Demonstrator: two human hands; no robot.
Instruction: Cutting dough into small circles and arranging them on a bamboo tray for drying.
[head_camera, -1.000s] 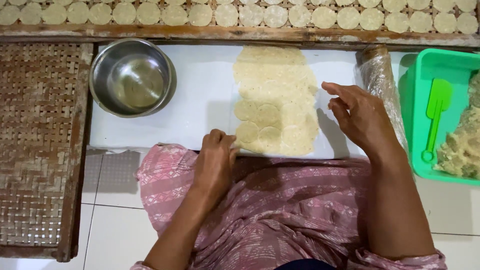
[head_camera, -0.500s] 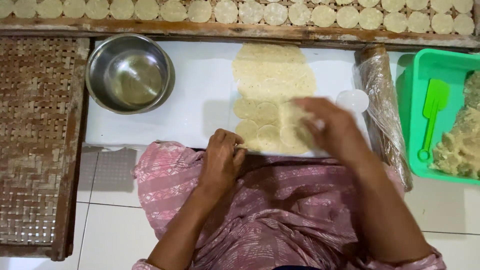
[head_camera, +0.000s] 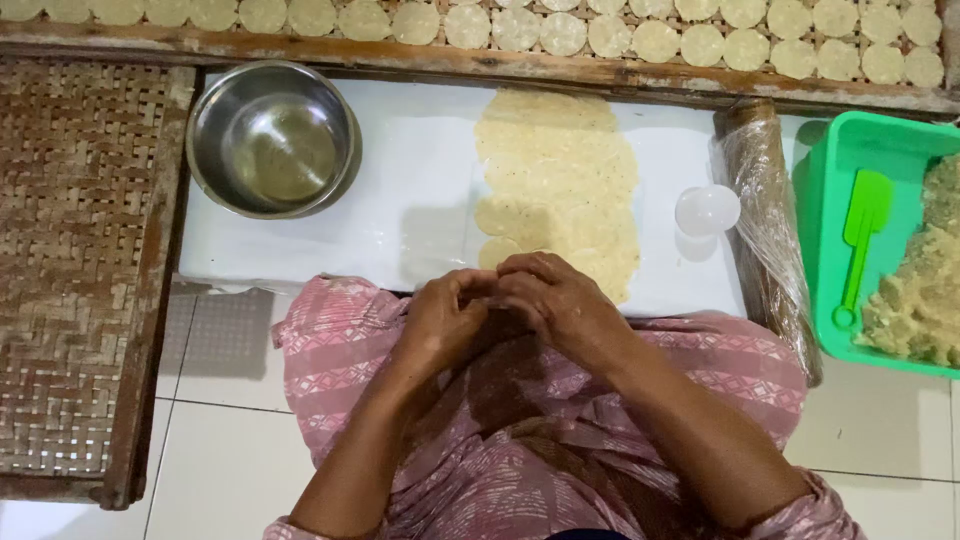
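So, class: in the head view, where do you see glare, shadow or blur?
Head view: glare on the steel bowl and the white board; soft shadow under both hands, left hand and right hand; focus sharp, no motion blur.

Two hands are seen, the left hand (head_camera: 440, 320) and the right hand (head_camera: 560, 300), brought together at the near edge of the bench (head_camera: 420, 210). One steel bowl (head_camera: 272, 138) is counted, one rolled sheet of dough (head_camera: 560, 175), one small round clear cutter (head_camera: 707, 210), one plastic-wrapped rolling pin (head_camera: 765, 215), one green tub (head_camera: 835, 170) and one green spatula (head_camera: 858, 240) inside it. One woven tray (head_camera: 70, 260) is seen at the left. Roughly twenty cut dough rounds (head_camera: 560, 30) are laid in a row along the top; the exact count cannot be told.
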